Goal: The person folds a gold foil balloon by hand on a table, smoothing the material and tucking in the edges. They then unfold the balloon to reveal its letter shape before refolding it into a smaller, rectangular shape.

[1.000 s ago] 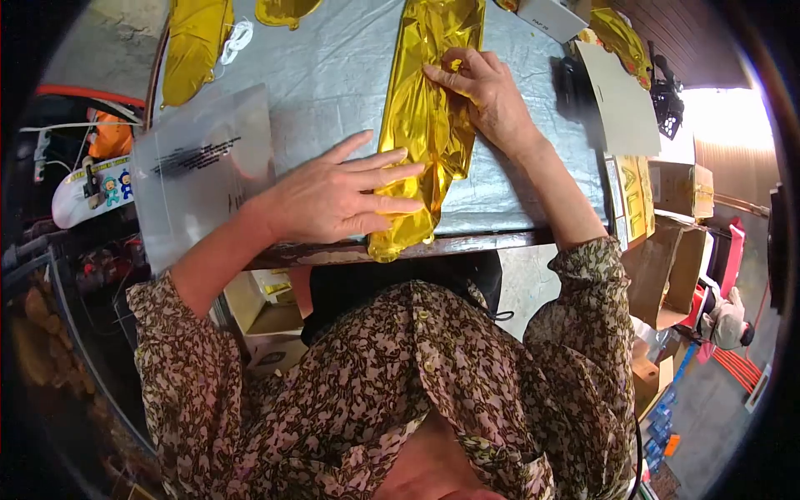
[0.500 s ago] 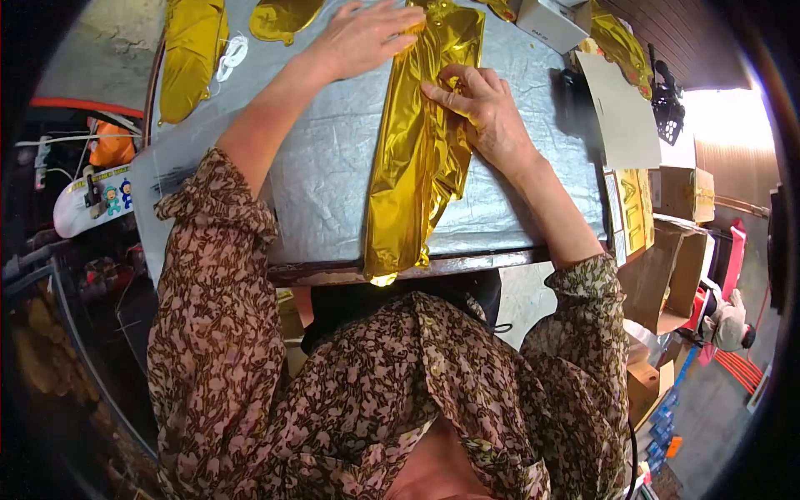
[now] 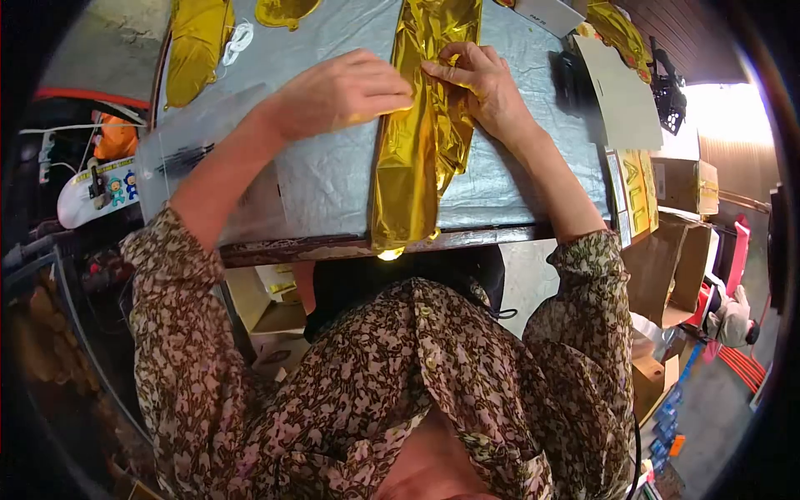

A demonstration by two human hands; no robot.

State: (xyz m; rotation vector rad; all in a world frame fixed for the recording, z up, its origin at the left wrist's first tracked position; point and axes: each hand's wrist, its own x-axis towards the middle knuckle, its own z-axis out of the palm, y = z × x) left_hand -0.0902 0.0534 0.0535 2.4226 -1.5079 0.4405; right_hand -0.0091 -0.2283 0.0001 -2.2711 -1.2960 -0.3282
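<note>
A long, flat gold foil balloon (image 3: 406,171) lies creased and folded lengthwise on the table, its near end hanging over the front edge. My right hand (image 3: 492,87) pinches the balloon's right side between thumb and fingers; part of that grip is hidden by the foil and the hand itself. With fingers stretched out, my left hand (image 3: 354,90) is at the balloon's left edge, fingertips close to or touching the foil. Nothing is visibly held in it.
Another gold foil piece (image 3: 196,54) and a coil of white string (image 3: 239,42) lie at the far left. At the right are a white box (image 3: 546,15), a beige card (image 3: 629,100) and an opened cardboard box (image 3: 667,271). The table's front edge (image 3: 308,248) runs before me.
My left hand has come down along the foil toward me, from the far end to its left edge. My right hand keeps its pinch. The view has shifted slightly.
</note>
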